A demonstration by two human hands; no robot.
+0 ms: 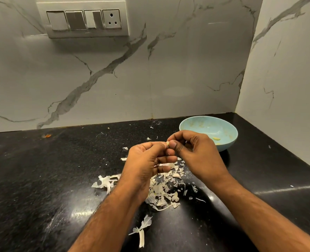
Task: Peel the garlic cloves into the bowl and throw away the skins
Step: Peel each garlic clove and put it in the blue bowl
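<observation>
Left hand (147, 160) and right hand (192, 151) raised together above the black counter (41, 179), just left of the blue bowl (208, 131) and in front of it, both closed on one garlic clove (167, 143). Clove pinched between the fingertips of both hands, only a small pale end showing beside the right thumb. Step in hand, by judgement: peeling this clove, with the nail working at its tip. Inside the bowl, near its front wall, a peeled clove (216, 138) or two, yellowish, partly hidden by the right hand. Left of the bowl and nearer to the camera, under the wrists, a loose heap of skins (161, 193); further from the bowl, one long strip of skin (141, 231) and small flakes scattered about. Next move, probably: pull the loosened skin free, let it fall on the heap, then carry the bare clove a little to the right and drop it into the bowl. Skins not yet thrown away; no bin visible here.
</observation>
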